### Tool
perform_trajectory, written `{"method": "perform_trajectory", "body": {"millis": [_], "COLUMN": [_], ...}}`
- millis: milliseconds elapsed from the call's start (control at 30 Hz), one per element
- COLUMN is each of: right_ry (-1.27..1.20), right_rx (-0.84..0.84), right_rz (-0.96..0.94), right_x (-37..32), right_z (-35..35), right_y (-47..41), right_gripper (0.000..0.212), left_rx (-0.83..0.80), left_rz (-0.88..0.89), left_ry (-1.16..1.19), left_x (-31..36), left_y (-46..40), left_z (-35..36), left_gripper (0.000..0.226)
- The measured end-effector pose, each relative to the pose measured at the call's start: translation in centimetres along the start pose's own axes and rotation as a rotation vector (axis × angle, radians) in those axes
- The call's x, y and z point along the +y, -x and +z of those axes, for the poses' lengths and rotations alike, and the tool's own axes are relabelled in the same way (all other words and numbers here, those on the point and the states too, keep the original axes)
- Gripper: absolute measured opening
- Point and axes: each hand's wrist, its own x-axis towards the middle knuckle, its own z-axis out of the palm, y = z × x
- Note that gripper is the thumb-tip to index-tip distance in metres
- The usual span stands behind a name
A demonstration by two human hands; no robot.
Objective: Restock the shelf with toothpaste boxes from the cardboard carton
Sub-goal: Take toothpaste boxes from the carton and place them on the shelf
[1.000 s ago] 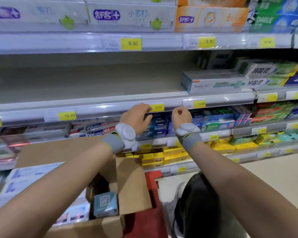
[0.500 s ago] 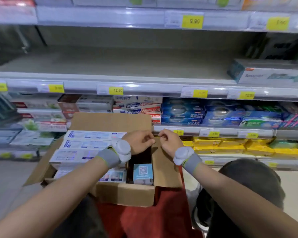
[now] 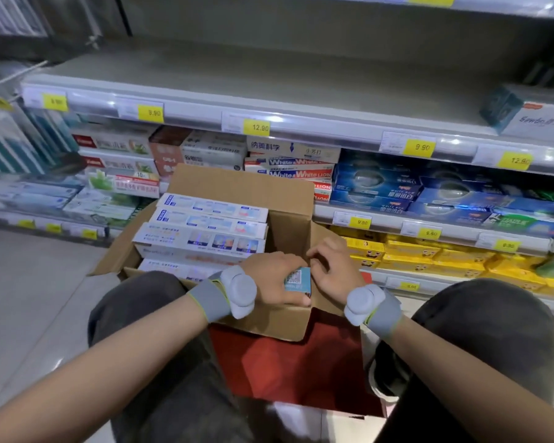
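Note:
An open cardboard carton (image 3: 263, 324) sits between my knees on a red surface. White toothpaste boxes (image 3: 202, 238) lie stacked flat in its left half. In the right half a toothpaste box stands on end, showing its blue end flap with a QR code (image 3: 297, 280). My left hand (image 3: 274, 276) is wrapped around that upright box. My right hand (image 3: 331, 266) touches the box's right side with its fingers curled. The shelf (image 3: 269, 87) above is mostly bare, with one white and teal box (image 3: 525, 111) at the far right.
Lower shelves hold blue (image 3: 397, 190), yellow (image 3: 429, 257) and white toothpaste packs, with yellow price tags (image 3: 256, 127) along the rails. My knees in dark trousers (image 3: 147, 302) flank the carton. A red stool or crate (image 3: 288, 369) is under it. Grey floor lies left.
My view dropped from the shelf to the carton. Both hands came down from the shelf rail into the carton's right half, and my left hand closed on the upright box.

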Motion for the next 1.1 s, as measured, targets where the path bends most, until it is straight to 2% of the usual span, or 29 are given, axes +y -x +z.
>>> {"method": "perform_trajectory", "body": {"millis": [300, 533, 667, 833, 933, 1000, 1100], "right_ry": [-0.167, -0.336, -0.422, -0.473, -0.637, -0.769, -0.873], "right_rx": [-0.004, 0.046, 0.049, 0.045, 0.057, 0.054, 0.023], "right_rz": [0.088, 0.184, 0.242, 0.349, 0.500, 0.602, 0.664], "right_x": [0.3, -0.4, -0.7, -0.7, -0.5, -0.8, -1.7], "right_z": [0.2, -0.3, -0.8, -1.0, -1.2, -1.5, -2.5], "right_y": [-0.2, -0.5, -0.9, -1.3, -2.0, -2.5, -3.5], "right_gripper": [0.016, 0.011, 0.015, 0.018, 0.023, 0.030, 0.046], "left_rx": [0.045, 0.331, 0.492, 0.682, 0.792, 0.856, 0.949], "left_rz": [-0.050, -0.065, -0.054, -0.051, -0.039, -0.025, 0.020], "left_ry": [0.038, 0.049, 0.108, 0.255, 0.243, 0.246, 0.452], "left_x": [0.4, 1.0, 1.4, 2.3, 2.5, 2.9, 3.4], "left_y": [-0.2, -0.4, -1.1, -1.6, -1.9, -2.0, -2.3], "left_z": [-0.3, -3.8, -7.0, -11.1, -13.1, -13.9, -14.6], "left_gripper": [0.049, 0.060, 0.063, 0.053, 0.055, 0.048, 0.036]}}
